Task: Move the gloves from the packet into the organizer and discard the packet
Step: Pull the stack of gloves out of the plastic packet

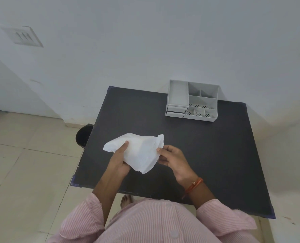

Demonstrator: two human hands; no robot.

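Left hand [119, 159] grips the white packet [138, 151] from below, thumb pressed on its top face. Right hand [172, 159] pinches the packet's torn right edge between thumb and fingers; orange thread band [194, 185] on that wrist. Packet held above the dark table [207, 155], near its left front. Gloves not visible. Grey organizer [192, 100] sits at the table's far edge against the wall, well apart from the packet. Dark bin [83, 135] on the floor beside the table's left edge.
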